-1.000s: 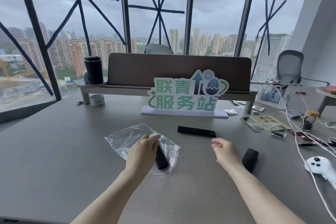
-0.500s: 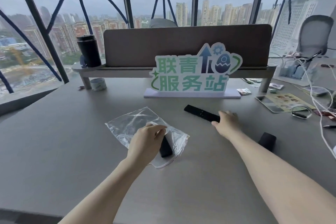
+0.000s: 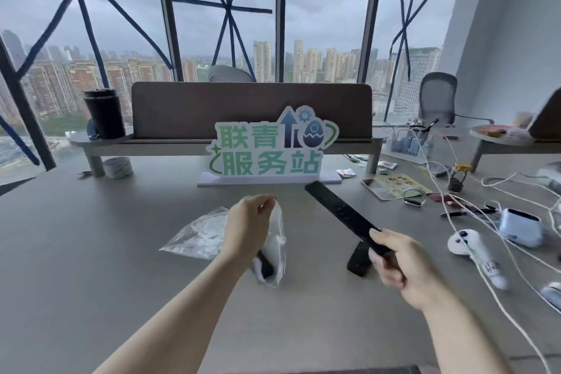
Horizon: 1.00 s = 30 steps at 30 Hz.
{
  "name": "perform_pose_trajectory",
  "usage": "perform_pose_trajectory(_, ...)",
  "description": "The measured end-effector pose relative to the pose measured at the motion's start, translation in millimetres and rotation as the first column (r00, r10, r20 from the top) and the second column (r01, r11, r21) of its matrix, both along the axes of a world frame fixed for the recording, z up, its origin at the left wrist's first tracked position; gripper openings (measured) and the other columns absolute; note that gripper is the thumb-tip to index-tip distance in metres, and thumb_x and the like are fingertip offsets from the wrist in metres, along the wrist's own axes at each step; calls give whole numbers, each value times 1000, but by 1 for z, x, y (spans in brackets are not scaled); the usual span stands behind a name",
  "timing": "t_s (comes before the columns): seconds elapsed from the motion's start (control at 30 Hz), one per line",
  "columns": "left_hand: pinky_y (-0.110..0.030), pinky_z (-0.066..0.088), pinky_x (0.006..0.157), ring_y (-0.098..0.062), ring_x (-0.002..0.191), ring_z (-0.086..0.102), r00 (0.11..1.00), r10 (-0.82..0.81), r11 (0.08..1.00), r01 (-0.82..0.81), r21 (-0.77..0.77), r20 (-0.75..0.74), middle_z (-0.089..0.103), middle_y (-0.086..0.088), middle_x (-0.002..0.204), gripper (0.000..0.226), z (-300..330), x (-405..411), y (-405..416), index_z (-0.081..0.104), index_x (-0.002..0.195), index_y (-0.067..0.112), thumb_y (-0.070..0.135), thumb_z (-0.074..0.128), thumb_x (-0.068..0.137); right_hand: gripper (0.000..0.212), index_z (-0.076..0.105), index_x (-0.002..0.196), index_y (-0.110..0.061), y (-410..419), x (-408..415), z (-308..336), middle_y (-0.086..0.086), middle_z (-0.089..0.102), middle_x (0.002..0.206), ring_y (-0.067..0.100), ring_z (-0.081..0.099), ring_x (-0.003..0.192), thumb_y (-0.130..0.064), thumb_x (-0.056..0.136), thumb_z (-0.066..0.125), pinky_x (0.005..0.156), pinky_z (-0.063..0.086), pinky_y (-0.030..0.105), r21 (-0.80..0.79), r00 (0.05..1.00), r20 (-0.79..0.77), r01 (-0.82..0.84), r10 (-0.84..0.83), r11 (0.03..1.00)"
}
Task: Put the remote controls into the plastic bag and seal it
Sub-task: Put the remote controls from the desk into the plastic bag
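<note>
My left hand (image 3: 247,226) pinches the upper edge of a clear plastic bag (image 3: 200,232) and lifts its mouth off the grey table (image 3: 91,267). A small black remote (image 3: 264,266) sits inside the bag at its lower corner, partly hidden by my wrist. My right hand (image 3: 394,266) grips the near end of a long black remote (image 3: 340,214), held above the table and pointing away to the upper left. A short black remote (image 3: 359,261) lies on the table just left of my right hand.
A green and white sign (image 3: 270,149) stands behind the bag, in front of a brown divider (image 3: 252,109). At right lie white cables (image 3: 473,222), a white controller (image 3: 464,244), a small white device (image 3: 519,226) and a card (image 3: 391,187). A black tumbler (image 3: 104,114) and tape roll (image 3: 117,167) sit back left.
My right hand picked the long black remote up off the table and pulled it back toward me. My left hand raised the bag's mouth higher.
</note>
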State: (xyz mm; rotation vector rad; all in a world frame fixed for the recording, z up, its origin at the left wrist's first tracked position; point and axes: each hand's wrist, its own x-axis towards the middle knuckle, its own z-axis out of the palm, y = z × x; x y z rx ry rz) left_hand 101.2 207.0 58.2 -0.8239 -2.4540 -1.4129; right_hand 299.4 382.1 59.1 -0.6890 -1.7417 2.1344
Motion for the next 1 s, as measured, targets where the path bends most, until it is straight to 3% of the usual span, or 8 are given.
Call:
perform_pose_trajectory(0.23, -24, 44, 77, -19, 96, 65, 1000, 0, 1000, 0, -14, 23, 75, -2, 104, 22, -9, 22, -13, 75, 99, 17, 28, 59, 87, 12, 52, 93, -12, -45, 2, -21, -1, 44, 51, 8, 19, 35, -24, 96, 51, 36, 9, 19, 130, 925, 326, -250, 197, 959)
perform_pose_trajectory(0.4, -24, 42, 69, -16, 85, 65, 1000, -4, 998, 5, -60, 15, 77, -2, 96, 23, -8, 30, -24, 76, 96, 18, 30, 59, 87, 23, 64, 106, -8, -79, -48, -45, 6, 68, 75, 11, 36, 36, -27, 100, 51, 34, 23, 18, 34, 956, 165, -253, 245, 967)
perform_pose_trajectory(0.57, -32, 49, 69, -22, 81, 66, 998, 21, 993, -15, -116, 54, 76, -2, 84, 22, -14, 24, -33, 74, 79, 22, 34, 57, 85, 22, 70, 91, -6, -51, -48, -52, 5, 66, 64, 12, 36, 30, -9, 92, 49, 33, 24, 17, 313, 952, 231, 123, -201, 942)
perform_pose_trajectory(0.63, -34, 52, 67, -26, 76, 65, 998, 33, 988, -24, -154, 60, 72, -6, 74, 29, -17, 21, -34, 67, 70, 15, 37, 55, 84, 17, 69, 87, -13, -27, -40, -56, 6, 67, 71, 19, 56, 49, -14, 90, 52, 46, 38, 24, 415, 895, 244, 251, -373, 874)
perform_pose_trajectory(0.7, -34, 51, 65, -26, 72, 63, 997, 36, 987, -25, -160, 68, 69, -6, 68, 31, -18, 20, -33, 67, 72, 11, 37, 55, 83, 16, 66, 96, -17, -5, -30, -60, 8, 68, 90, 31, 65, 87, -25, 89, 53, 68, 44, 32, 568, 810, 268, 305, -522, 764)
perform_pose_trajectory(0.77, -33, 50, 64, -26, 71, 62, 997, 35, 988, -25, -150, 63, 69, -7, 68, 29, -16, 22, -31, 68, 72, 11, 34, 55, 84, 34, 60, 109, -13, 13, -25, -63, 13, 67, 106, 34, 62, 102, -40, 89, 54, 77, 43, 37, 675, 716, 314, 294, -623, 677)
perform_pose_trajectory(0.87, -31, 43, 57, -27, 64, 58, 997, 33, 988, -22, -150, 67, 63, -9, 60, 32, -15, 23, -29, 63, 64, 7, 31, 55, 84, 67, 57, 117, -8, 27, -29, -63, 15, 66, 118, 35, 63, 108, -64, 81, 55, 81, 45, 39, 738, 629, 439, 155, -642, 657)
perform_pose_trajectory(1.0, -29, 41, 59, -27, 68, 58, 990, -29, 961, 65, -268, 138, 65, -6, 63, 31, -26, 30, -26, 63, 63, 11, 32, 54, 84, 55, 65, 111, -16, 23, -44, -55, 7, 68, 117, 28, 64, 109, -59, 78, 62, 76, 41, 32, 768, 627, 530, -69, -571, 637)
